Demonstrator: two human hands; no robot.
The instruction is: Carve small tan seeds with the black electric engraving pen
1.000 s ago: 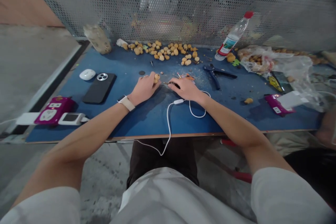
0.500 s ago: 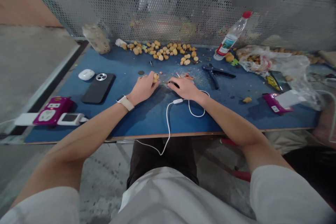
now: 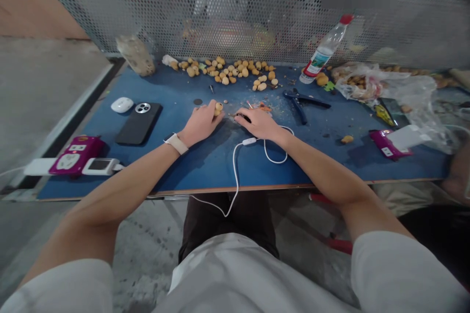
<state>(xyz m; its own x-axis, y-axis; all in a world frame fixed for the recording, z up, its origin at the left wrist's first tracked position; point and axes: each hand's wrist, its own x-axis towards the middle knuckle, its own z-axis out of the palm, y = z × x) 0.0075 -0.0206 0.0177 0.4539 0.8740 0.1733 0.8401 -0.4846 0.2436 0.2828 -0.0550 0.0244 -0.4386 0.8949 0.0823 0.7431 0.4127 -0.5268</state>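
Small tan gourd [image 3: 218, 107] is held in left hand [image 3: 201, 123], pinched between thumb and forefinger; other fingers are mostly hidden, spread cannot be told. Dark slim tool [image 3: 246, 118] is gripped in right hand [image 3: 259, 123], thumb and fingers curled round it; its thin end is pointed left, near the gourd, with a gap seen between. Both hands are rested low over blue table [image 3: 200, 171], mid-scene.

White cord [image 3: 235, 166] is looped by the right wrist and run off the near edge; whether it is joined to the tool is hidden by the hand. Pale-strapped watch [image 3: 178, 145] is worn on the left wrist.

Far side: loose gourds [image 3: 245, 72] are scattered along the panel [image 3: 161, 10]. Blue-handled cutter [image 3: 301, 102] is laid right of the right hand, bottle [image 3: 318, 61] stood farther back, tilted in view. Left: black phone [image 3: 137, 127] is laid beside white case [image 3: 122, 104]; purple socket block [image 3: 76, 154] is placed nearer.
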